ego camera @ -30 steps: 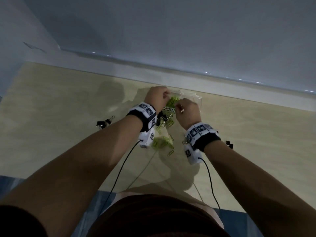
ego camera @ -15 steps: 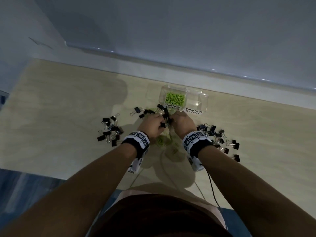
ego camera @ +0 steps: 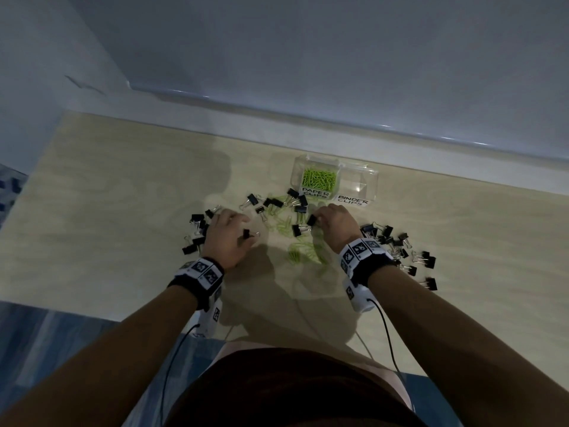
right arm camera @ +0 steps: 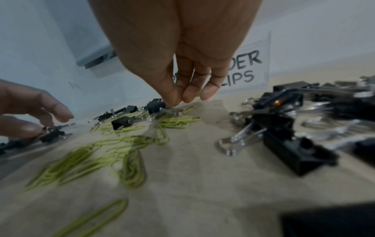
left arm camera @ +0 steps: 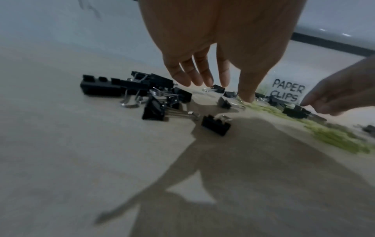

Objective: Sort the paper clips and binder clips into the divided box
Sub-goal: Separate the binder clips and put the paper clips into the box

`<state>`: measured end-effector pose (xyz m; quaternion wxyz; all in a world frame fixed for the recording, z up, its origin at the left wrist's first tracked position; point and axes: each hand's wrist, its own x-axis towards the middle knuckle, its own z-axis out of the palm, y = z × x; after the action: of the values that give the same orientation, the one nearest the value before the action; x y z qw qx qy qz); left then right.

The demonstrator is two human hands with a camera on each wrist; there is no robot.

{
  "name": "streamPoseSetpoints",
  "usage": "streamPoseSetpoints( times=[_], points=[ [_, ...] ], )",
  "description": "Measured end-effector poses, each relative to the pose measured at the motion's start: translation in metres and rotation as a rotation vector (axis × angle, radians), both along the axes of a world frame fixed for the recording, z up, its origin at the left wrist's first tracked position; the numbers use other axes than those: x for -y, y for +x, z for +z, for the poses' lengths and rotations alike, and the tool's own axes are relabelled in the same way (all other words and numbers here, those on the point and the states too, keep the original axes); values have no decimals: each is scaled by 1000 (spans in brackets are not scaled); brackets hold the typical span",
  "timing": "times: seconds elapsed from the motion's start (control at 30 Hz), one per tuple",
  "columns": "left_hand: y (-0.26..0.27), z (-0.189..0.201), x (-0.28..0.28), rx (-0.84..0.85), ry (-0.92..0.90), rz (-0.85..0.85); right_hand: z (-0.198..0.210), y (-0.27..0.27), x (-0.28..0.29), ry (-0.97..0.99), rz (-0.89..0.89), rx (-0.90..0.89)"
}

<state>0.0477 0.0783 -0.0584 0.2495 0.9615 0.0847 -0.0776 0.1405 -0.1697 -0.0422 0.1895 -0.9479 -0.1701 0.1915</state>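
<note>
Two hands work the pile on the desk. The right hand pinches a binder clip just before the box; the left hand, fingers relaxed, holds nothing. Sorting is partway: paper clips fill one compartment, the binder compartment looks empty. Next, I judge, lift this clip there.

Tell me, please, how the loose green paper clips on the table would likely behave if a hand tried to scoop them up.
The paper clips are thin bent wire lying flat on the table, so they are probably light but hard to pinch. They lie overlapped in a heap, so several may come up hooked together. Black binder clips sit among them and might get dragged along.
</note>
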Motion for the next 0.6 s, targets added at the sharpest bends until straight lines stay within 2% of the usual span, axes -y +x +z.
streamPoseSetpoints(
  times=[0.07,0.17,0.3,0.47,0.6],
  points=[
    [10,4,13,19,29,-85,-1,-3,5,4,-14,14],
    [36,14,49,43,-35,-221,-2,-7,9,5,-22,32],
    [61,16,86,-45,-13,-378,2,-7,-4,-31,-18,57],
    [58,11,92,-116,7,-377,7,-2,-21,-142,-33,0],
    [53,13,84,-79,-116,-324,9,-1,-19,-18,-52,16]
  ],
)
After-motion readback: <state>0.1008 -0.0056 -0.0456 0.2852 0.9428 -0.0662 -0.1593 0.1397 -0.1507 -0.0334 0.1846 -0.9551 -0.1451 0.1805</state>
